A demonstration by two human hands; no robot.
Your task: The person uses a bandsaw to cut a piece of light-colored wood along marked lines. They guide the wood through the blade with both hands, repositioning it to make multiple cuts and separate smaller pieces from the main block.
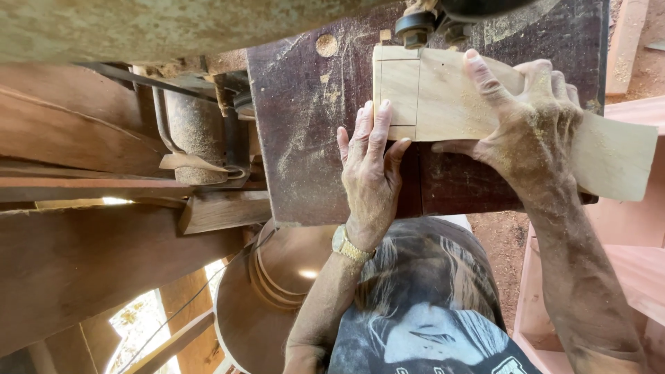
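Workpiece [450, 97]: a pale wooden board with pencilled cut lines at its squared end, lying flat on the dark, sawdust-strewn saw table [305, 138]. Its long axis runs across the view, from the squared end under the blade guide [419, 24] at the top edge out to a curved, flared end that overhangs the table at the right.

Left hand [370, 173]: fingers extended and close together, not clenched, fingertips pressed against the near edge of the board at its marked end. The palm rests on the table surface. A gold-coloured wristwatch [348, 246] is on this wrist.

Right hand [530, 128]: spread flat on top of the board's mid-section, forefinger stretched toward the guide, thumb hooked along the near edge. It presses down rather than closing around the wood. Skin and forearm are coated with sawdust.

Relation noted: the marked end lies just ahead of the left fingertips and is the part nearest the blade guide; the left hand is the nearer of the two to that end, the right sits further along the board.

Surroundings: timber planks [76, 138] and a rusty cylindrical machine part [194, 131] to the left, stacked round wooden discs [277, 277] below the table, pinkish wooden panels [634, 270] at right.
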